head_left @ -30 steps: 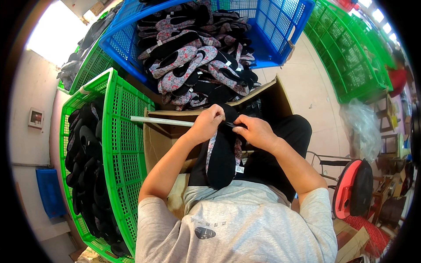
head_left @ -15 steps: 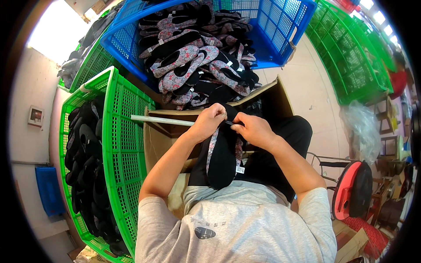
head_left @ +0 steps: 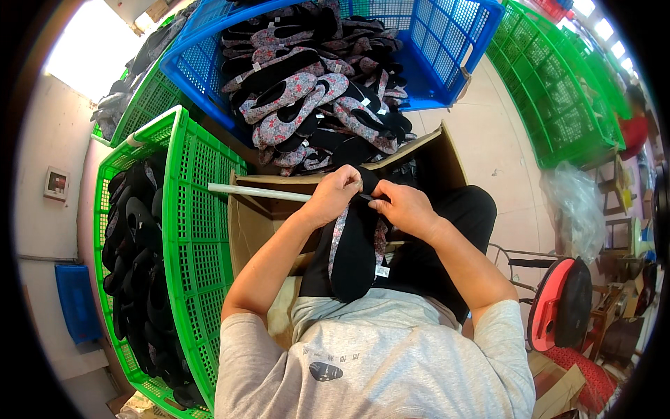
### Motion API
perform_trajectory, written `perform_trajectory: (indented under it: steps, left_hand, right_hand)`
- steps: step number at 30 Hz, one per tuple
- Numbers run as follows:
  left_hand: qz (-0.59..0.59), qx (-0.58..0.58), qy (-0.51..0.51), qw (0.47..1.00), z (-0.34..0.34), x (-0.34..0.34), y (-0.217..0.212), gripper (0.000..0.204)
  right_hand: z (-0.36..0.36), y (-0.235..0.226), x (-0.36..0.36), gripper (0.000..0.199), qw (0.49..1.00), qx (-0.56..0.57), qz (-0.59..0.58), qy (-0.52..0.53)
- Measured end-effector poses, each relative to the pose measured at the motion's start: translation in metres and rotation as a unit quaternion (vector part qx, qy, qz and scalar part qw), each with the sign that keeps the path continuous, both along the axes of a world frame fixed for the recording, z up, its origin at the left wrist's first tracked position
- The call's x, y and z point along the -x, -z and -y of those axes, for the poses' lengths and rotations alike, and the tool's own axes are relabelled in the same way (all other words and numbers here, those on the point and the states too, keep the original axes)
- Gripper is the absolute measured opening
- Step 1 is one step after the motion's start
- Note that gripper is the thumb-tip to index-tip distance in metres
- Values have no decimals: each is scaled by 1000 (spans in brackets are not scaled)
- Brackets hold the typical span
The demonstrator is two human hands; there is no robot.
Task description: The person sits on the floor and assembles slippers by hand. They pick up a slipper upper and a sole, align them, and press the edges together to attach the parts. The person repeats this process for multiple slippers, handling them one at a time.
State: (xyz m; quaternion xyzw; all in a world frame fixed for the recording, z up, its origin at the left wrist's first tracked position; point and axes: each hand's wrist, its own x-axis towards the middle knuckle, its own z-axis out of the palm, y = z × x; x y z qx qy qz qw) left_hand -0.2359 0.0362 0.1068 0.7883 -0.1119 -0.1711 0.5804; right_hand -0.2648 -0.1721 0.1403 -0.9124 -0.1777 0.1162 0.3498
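A flat fabric shoe (head_left: 354, 258) lies over my lap with its black sole facing up. Its floral upper shows along both edges, and a small white label sticks out on the right. My left hand (head_left: 336, 197) is closed in a pinch on the shoe's far end. Close beside it, my right hand (head_left: 408, 209) pinches at the same end. Between the fingertips shows a small thin dark piece (head_left: 366, 197), too small to name. A pale rod (head_left: 259, 192) runs from the left to behind my left wrist.
Ahead, a blue crate (head_left: 436, 52) holds a heap of floral shoes (head_left: 296, 94). An open cardboard box (head_left: 447, 150) is just beyond my knees. On my left is a green crate (head_left: 188, 244) of black shoes. A red-and-black chair (head_left: 551, 304) and clear plastic (head_left: 578, 209) are at right.
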Motion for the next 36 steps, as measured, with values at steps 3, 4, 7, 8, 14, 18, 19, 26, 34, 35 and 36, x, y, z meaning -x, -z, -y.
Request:
perform_trajectory:
  steps: [3, 4, 7, 8, 14, 18, 19, 26, 34, 35, 36]
  left_hand:
    - [3, -6, 1, 1000, 1, 0, -1, 3]
    - [4, -6, 1, 1000, 1, 1, -1, 3]
    - [5, -3, -2, 1000, 1, 1, -2, 3]
    - [13, -8, -1, 1000, 1, 1, -1, 3]
    - [27, -18, -2, 999, 3, 1, 0, 2]
    - [14, -21, -7, 1000, 3, 1, 3, 2]
    - [9, -21, -9, 1000, 3, 1, 3, 2]
    - [-18, 3, -30, 999, 3, 2, 3, 5]
    - [138, -56, -24, 989, 44, -34, -17, 7]
    - [160, -69, -10, 985, 54, -39, -18, 8]
    - [177, -102, -2, 979, 64, -41, -21, 13]
  right_hand:
    - [1, 3, 1, 24, 1000, -4, 12, -2]
    - [1, 3, 1, 24, 1000, -4, 12, -3]
    - [0, -1, 1, 23, 1000, 7, 6, -3]
    - [0, 0, 1, 23, 1000, 4, 8, -3]
    - [4, 6, 3, 23, 1000, -15, 12, 4]
    - [6, 3, 4, 24, 999, -9, -30, 16]
    - [7, 3, 5, 24, 999, -8, -45, 19]
    - [23, 62, 32, 35, 949, -266, -18, 171]
    - [1, 98, 80, 23, 807, -466, -270, 242]
    - [-3, 89, 83, 21, 802, -470, -270, 250]
    - [-4, 99, 86, 21, 798, -475, -271, 252]
